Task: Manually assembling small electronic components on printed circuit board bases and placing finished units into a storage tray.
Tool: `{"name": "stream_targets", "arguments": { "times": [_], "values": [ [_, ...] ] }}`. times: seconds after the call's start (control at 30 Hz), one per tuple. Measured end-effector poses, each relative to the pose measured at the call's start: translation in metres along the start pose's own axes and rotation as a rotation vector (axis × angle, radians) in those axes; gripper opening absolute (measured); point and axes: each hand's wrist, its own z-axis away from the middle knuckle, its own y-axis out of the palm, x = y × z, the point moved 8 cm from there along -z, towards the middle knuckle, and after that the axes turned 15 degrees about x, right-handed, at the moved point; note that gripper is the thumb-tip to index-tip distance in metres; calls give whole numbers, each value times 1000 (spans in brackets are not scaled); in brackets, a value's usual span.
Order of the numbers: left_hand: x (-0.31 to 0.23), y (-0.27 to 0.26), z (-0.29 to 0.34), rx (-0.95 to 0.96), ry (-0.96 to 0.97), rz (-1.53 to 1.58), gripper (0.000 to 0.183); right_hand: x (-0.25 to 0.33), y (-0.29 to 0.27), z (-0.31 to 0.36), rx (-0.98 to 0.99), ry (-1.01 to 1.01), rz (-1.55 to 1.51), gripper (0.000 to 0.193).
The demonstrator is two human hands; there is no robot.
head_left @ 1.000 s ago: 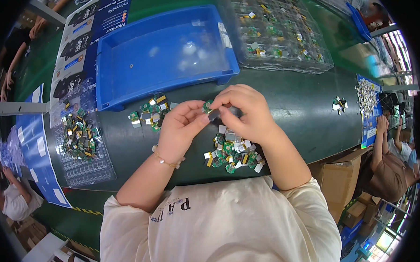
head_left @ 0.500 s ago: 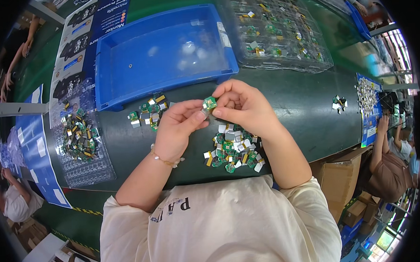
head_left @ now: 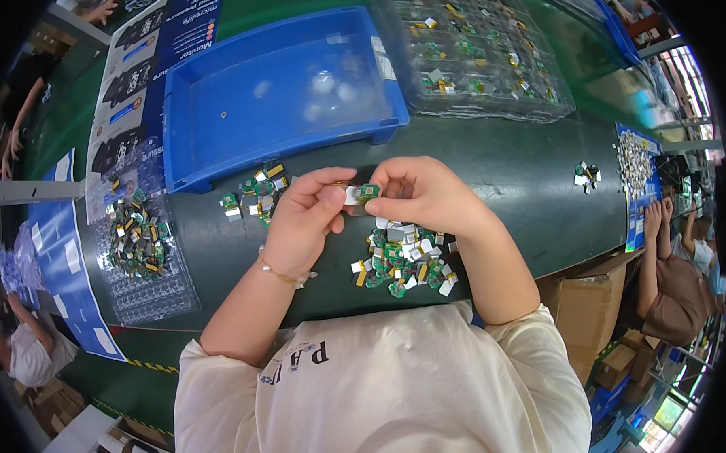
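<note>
Between my two hands is a small green circuit board point(head_left: 368, 191) with a silvery-white piece at its left end. My left hand point(head_left: 309, 208) pinches the silvery end between thumb and fingers. On the green end, the thumb and fingers of my right hand point(head_left: 422, 193) are closed. Just below my right hand lies a pile of similar circuit boards point(head_left: 401, 257), green, white and yellow, partly hidden by that hand. A smaller group of boards point(head_left: 256, 195) rests beyond my left hand, beside the blue bin.
A blue plastic bin point(head_left: 282, 145) stands ahead. Clear compartment trays point(head_left: 488, 112) filled with boards are stacked at the far right. Another clear tray point(head_left: 151, 296) carries a heap of boards at left. Few boards point(head_left: 586, 178) lie farther right. Other people sit along both sides.
Both hands have lowered slightly toward me. The held board has turned from a tilted position to lie nearly level, its silvery piece pointing left.
</note>
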Motion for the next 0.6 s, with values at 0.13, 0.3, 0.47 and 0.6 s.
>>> {"name": "stream_targets", "arguments": {
  "times": [0.13, 0.3, 0.47, 0.6],
  "values": [
    [-4, 3, -1, -42, 2, -15, 30, 10, -1, 0, -17, -106, 280, 11],
    [0, 4, 0, 21, -3, -127, 30, 8, 0, -2, -35, -146, 47, 11],
    [-1, 9, 0, 43, 3, -17, 30, 11, -4, 2, -109, -139, 90, 13],
    [6, 6, -1, 65, -25, -4, 28, 22, -6, 5, -190, -172, 228, 15]
  ]
}}
